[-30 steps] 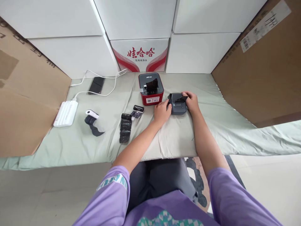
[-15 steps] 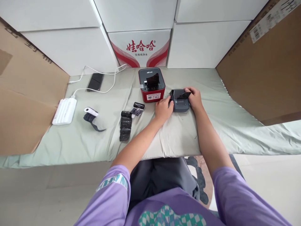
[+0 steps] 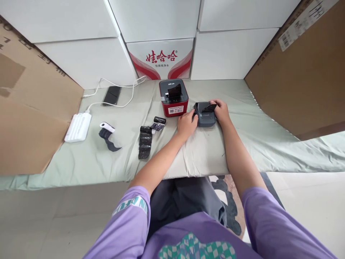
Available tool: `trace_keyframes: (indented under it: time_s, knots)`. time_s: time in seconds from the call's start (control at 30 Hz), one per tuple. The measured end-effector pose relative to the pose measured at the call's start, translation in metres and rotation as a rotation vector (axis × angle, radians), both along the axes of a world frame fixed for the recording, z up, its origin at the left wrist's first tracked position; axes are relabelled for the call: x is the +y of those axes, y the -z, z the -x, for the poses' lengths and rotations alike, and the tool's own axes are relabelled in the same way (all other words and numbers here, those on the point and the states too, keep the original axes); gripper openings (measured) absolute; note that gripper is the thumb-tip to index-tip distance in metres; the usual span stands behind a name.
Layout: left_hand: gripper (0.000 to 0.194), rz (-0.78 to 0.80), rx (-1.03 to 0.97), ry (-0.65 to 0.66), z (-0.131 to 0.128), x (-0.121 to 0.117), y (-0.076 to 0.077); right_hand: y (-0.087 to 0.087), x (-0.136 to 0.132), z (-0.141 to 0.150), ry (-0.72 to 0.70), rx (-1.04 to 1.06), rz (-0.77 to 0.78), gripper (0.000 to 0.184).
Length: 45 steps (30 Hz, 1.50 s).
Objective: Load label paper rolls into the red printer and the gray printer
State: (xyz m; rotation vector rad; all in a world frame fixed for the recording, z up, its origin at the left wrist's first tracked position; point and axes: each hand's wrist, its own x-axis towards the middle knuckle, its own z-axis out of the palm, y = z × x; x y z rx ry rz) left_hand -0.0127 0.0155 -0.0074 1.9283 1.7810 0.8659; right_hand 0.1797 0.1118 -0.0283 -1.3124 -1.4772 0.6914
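Observation:
A small dark grey label printer (image 3: 206, 119) lies flat on the cloth-covered table, with a glossy black strip (image 3: 209, 107) sticking out of its top. My left hand (image 3: 187, 126) grips its left side, the fingertips against the edge. Around the back right corner curls my right hand (image 3: 221, 112), close to the end of the strip; some of its fingers are hidden. Just left of the grey printer stands a larger red and black printer (image 3: 174, 108), which also has a black strip (image 3: 175, 90) rising from its top slot.
Left of my forearm lie two black ribbon rolls (image 3: 145, 142) (image 3: 159, 120) and a white-cored roll (image 3: 107, 126) with a dark tail. A white power bank (image 3: 78, 127), cable and black phone (image 3: 111, 95) sit farther left. Cardboard (image 3: 293, 79) and white boxes (image 3: 234, 54) border the table.
The camera view has shifted slightly. Both hands keep their places on the grey label printer, and nothing on the table has visibly moved.

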Motion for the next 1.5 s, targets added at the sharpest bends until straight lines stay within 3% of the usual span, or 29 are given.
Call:
trace_keyframes:
  time_s: [0.57, 0.97, 1.5]
  knots:
    - [0.046, 0.001, -0.015, 0.041, 0.004, -0.001, 0.0, 0.003, 0.001, 0.0, -0.001, -0.004, -0.013, 0.056]
    - [0.064, 0.013, 0.025, 0.079, 0.006, -0.004, 0.0, 0.011, 0.005, -0.001, -0.006, -0.055, -0.037, 0.052]
    - [0.066, -0.075, -0.077, 0.029, 0.007, -0.011, 0.002, 0.008, -0.008, 0.004, -0.024, -0.063, -0.048, 0.043]
